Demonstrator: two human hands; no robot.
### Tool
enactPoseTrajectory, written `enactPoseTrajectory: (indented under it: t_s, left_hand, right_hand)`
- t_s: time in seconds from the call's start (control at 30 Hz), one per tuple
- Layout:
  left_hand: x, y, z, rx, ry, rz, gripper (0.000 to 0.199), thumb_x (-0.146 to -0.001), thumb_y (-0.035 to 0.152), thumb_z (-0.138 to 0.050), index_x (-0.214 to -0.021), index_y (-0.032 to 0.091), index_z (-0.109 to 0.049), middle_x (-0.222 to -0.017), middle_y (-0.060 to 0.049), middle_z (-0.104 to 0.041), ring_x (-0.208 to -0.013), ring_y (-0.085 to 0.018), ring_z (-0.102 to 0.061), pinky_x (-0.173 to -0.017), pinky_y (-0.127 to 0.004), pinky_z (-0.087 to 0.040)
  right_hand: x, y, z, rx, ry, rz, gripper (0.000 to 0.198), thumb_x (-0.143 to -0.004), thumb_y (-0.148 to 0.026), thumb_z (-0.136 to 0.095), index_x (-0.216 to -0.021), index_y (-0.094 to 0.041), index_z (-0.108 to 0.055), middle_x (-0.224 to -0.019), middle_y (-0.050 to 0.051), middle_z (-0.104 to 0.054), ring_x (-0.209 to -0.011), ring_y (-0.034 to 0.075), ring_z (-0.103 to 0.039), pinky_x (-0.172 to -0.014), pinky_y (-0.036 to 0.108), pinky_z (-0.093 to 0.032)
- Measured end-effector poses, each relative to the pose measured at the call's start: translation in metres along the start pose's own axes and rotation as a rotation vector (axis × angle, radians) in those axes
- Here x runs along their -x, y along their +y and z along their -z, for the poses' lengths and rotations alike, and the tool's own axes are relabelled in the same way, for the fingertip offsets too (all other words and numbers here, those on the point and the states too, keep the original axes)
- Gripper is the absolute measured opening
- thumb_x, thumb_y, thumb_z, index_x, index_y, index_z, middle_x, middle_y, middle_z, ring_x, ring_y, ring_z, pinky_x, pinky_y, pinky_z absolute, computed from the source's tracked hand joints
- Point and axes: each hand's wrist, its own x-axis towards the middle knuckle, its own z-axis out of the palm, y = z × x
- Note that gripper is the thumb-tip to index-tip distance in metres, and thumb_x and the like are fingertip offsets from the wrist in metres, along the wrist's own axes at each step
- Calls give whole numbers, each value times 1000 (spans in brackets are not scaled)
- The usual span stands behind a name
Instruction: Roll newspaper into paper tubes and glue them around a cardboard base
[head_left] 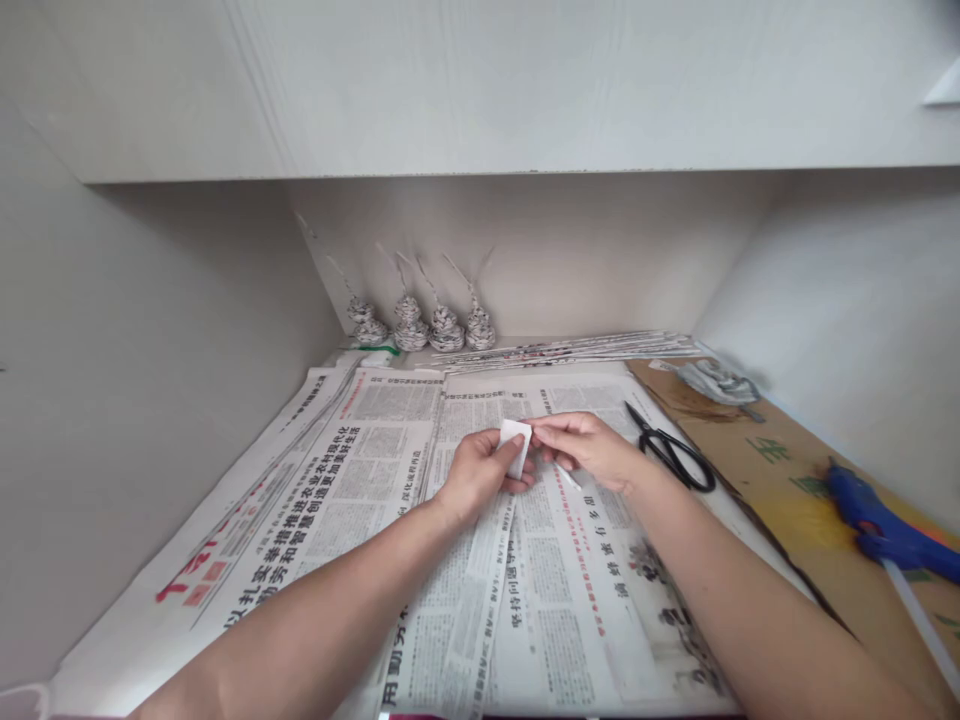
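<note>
My left hand (480,468) is closed on a small white piece of paper (515,446), the thumb pressed flat across its face. Close against it on the right, my right hand (589,445) pinches with thumb and index finger at the paper's edge. A thin white paper strip (568,477) sticks out below the right hand's fingers; its upper end is hidden. Both hands are over newspaper sheets (390,440) spread across the work surface. Black-handled scissors (675,455) lie just right of my right hand, blades pointing away.
Several gourd-shaped woven paper pieces (448,330) stand at the back left. Thin rolled paper sticks (570,350) lie along the back. On the right, cardboard (765,480) carries a blue glue gun (885,520) and a crumpled cloth (716,382). A white panel (480,90) overhangs the surface.
</note>
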Motion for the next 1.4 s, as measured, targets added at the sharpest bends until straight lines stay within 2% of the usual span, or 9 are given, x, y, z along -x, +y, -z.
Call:
enactPoseTrajectory:
  t_s: [0.13, 0.43, 0.67, 0.8, 0.9, 1.07, 1.13, 1.27, 1.4]
  left_hand:
    - [3, 1, -1, -45, -27, -29, 37, -77, 45, -61, -87, 10, -65, -71, -8, -64, -56, -13, -62, -53, -23, -52]
    - [3, 1, -3, -62, -34, -30, 36, -77, 45, -59, -85, 10, -64, -72, -8, -64, -56, -13, -61, -52, -22, -51]
    - [3, 0, -2, -80, -23, -34, 37, -75, 46, -62, -88, 11, -64, -72, -8, -63, -56, -13, -62, -52, -23, -51]
    - [1, 1, -2, -65, 0, -28, 35, -76, 43, -61, -88, 10, -62, -70, -7, -63, -56, -14, -62, -52, -25, -52]
    - [4, 5, -3, -18, 65, -86, 33, -77, 41, -61, -87, 10, -60, -66, -6, -62, -55, -14, -61, -51, -25, -51]
    - [19, 8, -10, -107, -66, -302, 30, -80, 41, -58, -82, 11, -61, -65, -6, -63, -55, -15, -61, -54, -26, -52]
    - [21, 7, -11, -121, -90, -309, 30, -80, 41, -57, -81, 12, -61, -64, -5, -63, -54, -15, -61, -53, -26, -51]
    - [13, 6, -7, -73, 8, -235, 33, -79, 42, -58, -86, 11, -61, -64, -5, -63, -53, -15, -61, -49, -24, -50]
    - [4, 6, -2, -5, 45, -160, 36, -79, 43, -59, -92, 10, -62, -63, -5, -62, -51, -14, -60, -46, -22, -49]
  right_hand:
    - [0, 3, -4, 70, 27, -5, 40, -74, -47, -65, -95, -13, -70, -58, -1, -54, -45, 6, -37, -40, 21, -25]
    - [0, 0, -7, 41, 13, 12, 33, -74, -46, -64, -76, -13, -69, -57, 0, -53, -46, 7, -38, -42, 23, -25]
    - [-3, 5, -13, 23, 177, -23, 32, -66, -45, -72, -76, -15, -69, -52, -2, -50, -43, 7, -35, -39, 22, -19]
    - [-5, 7, -15, 95, 262, 75, 34, -66, -49, -71, -66, -16, -66, -52, -2, -49, -45, 8, -37, -42, 23, -25]
    - [-5, 4, -16, 95, 370, 149, 44, -76, -59, -55, -75, -17, -67, -62, 2, -57, -51, 12, -46, -47, 25, -35]
    - [-7, 1, -20, 155, 55, 185, 54, -88, -59, -32, -94, -19, -68, -72, 5, -63, -74, 19, -58, -69, 31, -44]
    - [-8, 3, -21, 191, 82, 214, 53, -90, -56, -30, -100, -20, -67, -77, 5, -65, -80, 20, -58, -75, 33, -43]
    - [-8, 3, -17, 276, 171, 189, 43, -86, -53, -44, -91, -18, -69, -73, 5, -65, -75, 20, -58, -72, 33, -43]
    - [-4, -2, -12, 80, 164, 187, 37, -85, -46, -51, -103, -18, -67, -84, 6, -67, -77, 18, -59, -66, 29, -43]
